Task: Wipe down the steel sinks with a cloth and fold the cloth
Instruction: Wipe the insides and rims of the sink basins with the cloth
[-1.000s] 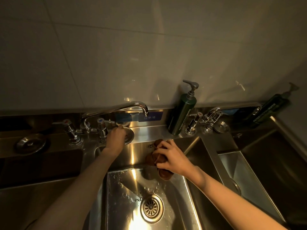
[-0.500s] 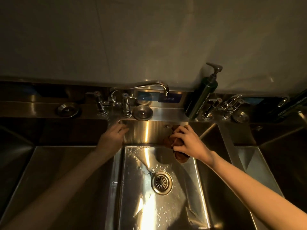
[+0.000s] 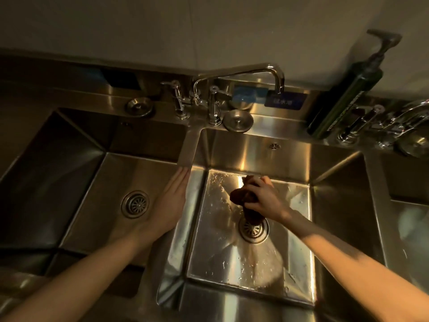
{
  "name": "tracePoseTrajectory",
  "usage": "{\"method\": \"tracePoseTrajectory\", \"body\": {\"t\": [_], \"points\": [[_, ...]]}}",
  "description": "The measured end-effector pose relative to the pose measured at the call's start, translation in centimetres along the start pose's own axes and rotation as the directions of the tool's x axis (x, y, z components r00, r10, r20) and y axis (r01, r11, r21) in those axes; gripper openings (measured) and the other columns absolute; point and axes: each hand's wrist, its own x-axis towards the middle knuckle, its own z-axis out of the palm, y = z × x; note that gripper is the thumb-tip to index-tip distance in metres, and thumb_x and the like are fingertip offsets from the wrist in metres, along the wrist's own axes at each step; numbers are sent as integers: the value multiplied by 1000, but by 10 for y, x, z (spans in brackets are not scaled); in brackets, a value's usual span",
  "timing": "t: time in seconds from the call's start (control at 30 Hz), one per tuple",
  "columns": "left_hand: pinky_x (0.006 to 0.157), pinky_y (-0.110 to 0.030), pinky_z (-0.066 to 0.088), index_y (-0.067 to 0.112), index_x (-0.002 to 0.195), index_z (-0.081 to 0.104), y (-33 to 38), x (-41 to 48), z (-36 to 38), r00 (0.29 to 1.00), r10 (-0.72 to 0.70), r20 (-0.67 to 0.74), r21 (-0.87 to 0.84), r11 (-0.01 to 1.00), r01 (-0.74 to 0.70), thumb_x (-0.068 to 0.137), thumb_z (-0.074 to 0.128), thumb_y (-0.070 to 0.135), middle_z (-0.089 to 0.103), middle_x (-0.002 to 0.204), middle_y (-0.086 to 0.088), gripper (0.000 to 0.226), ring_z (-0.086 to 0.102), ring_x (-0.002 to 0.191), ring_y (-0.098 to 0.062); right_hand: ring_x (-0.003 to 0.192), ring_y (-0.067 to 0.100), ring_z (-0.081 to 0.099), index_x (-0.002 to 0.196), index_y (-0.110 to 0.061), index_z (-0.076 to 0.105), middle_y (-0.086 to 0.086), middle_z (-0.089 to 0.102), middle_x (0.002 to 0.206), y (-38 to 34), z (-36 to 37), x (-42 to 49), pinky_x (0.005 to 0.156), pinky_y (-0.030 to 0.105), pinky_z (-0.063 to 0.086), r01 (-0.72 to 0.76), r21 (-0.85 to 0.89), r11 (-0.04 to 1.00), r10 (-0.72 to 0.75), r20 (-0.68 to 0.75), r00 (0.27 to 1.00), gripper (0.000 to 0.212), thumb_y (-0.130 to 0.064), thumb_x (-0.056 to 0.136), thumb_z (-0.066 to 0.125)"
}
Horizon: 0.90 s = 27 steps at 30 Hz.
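Right hand (image 3: 264,201) grips a bunched brown cloth (image 3: 239,197) against the wet, glossy steel sink (image 3: 232,263) floor, round slotted drain (image 3: 254,230) just below its wrist. Left hand (image 3: 170,205) lies flat, fingers together, on the smooth divider (image 3: 185,147).

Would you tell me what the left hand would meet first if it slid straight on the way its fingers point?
The left hand points along the sink divider; that strip looks bare, so it would probably first meet the tap post beside the round lid, though depth is unclear.

Blue label (image 3: 285,101), bottle (image 3: 343,103) print — both unreadable.
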Motion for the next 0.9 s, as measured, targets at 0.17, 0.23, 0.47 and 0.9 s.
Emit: {"method": "tracePoseTrajectory", "body": {"t": [0.17,0.23,0.47,0.9], "points": [[114,-28,16,-2,141,35,-3,1,12,997,-68,-48,6,998,68,92,22,18,36,148,-18,55,30,138,-27,116,31,37,127,-17,56,6,44,134,5,38,24,94,31,29,44,-29,999,-43,40,998,49,-35,83,65],[115,-28,17,0,142,35,-6,2,14,997,-70,-40,-5,998,69,92,22,20,35,149,-16,55,27,139,-22,118,32,36,128,-17,55,6,43,134,7,58,35,97,32,29,32,-9,999,-32,54,998,49,-34,84,64],[116,-35,20,1,142,35,-6,-2,8,995,-1,-101,-114,993,-11,96,29,16,31,151,-9,49,23,142,-17,113,34,43,122,-15,61,10,50,126,-10,95,76,99,41,35,14,375,927,20,-86,996,49,-28,75,64],[115,-19,16,8,143,36,-6,-4,12,990,-67,-125,-119,992,52,91,29,14,32,150,3,52,23,141,-7,122,29,43,135,-8,35,15,41,131,-91,82,171,106,42,35,14,948,317,536,-191,822,48,-31,95,46]]}}
